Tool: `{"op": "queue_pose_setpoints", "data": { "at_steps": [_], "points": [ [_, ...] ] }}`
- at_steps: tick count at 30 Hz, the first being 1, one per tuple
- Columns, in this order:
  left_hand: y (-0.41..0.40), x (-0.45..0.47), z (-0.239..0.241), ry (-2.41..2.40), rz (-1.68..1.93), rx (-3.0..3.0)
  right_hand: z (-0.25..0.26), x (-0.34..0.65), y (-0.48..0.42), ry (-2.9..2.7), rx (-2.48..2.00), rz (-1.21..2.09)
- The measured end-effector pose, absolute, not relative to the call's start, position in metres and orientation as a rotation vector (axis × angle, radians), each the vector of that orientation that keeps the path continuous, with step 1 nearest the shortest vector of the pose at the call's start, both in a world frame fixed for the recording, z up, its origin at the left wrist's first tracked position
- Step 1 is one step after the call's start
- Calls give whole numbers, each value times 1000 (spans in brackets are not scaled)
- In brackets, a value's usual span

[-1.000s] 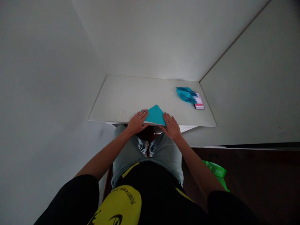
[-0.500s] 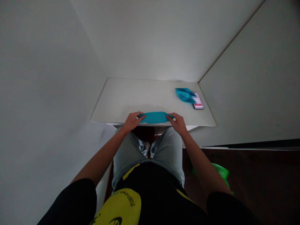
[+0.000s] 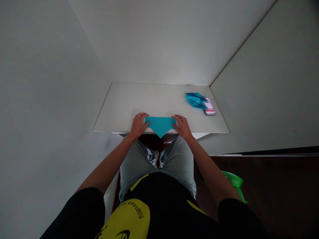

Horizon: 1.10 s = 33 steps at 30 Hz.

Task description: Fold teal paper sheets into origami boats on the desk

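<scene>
A folded sheet of blue paper [image 3: 160, 124] is at the front edge of the white table, its straight fold on the far side and a pointed flap toward me, past the edge. My left hand [image 3: 139, 124] holds its left end, thumb on the near side and fingers at the far fold. At the right end, my right hand [image 3: 182, 126] grips the same way. Whether the paper rests flat on the tabletop or is slightly lifted, I cannot tell.
On the right of the white table [image 3: 129, 99] lies a crumpled blue piece [image 3: 194, 100], beside a pixelated pink-and-white object [image 3: 209, 107]. White walls enclose the table at the back and sides. A green plastic item [image 3: 233, 180] stands on the dark floor at lower right.
The paper has gone from a bowed strip between both hands to a straight-topped shape with its pointed flap showing toward me. Both hands have moved slightly left and their fingers have spread more.
</scene>
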State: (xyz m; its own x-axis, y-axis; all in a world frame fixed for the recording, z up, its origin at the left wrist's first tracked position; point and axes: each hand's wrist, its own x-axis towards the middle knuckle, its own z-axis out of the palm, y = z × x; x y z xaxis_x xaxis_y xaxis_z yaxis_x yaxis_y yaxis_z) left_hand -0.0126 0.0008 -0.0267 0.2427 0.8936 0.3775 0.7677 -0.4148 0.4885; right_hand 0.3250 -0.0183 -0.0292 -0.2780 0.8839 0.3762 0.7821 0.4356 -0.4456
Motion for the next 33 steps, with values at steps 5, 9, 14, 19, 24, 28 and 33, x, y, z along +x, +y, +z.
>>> {"op": "queue_pose_setpoints", "data": {
  "at_steps": [5,9,14,19,24,28,33],
  "points": [
    [-19,-30,-29,1186,679,2550,-26,337,-34,-2398,-1269,276],
    [-32,-45,-32,1072,608,2624,-22,352,-45,-2527,-1144,269],
    [-31,-53,-34,1051,572,2558,-22,364,-44,-2539,-1124,350],
    [-18,-52,-30,1078,530,2445,-21,362,-32,-2451,-1173,523],
    [-6,-40,-17,1081,548,2335,-16,350,-20,-2362,-1236,613],
    [2,-32,-13,1236,569,2299,-15,347,-12,-2371,-1327,505],
    [24,-25,-18,1405,487,2260,-18,347,13,-2398,-1577,378]
  ]
}}
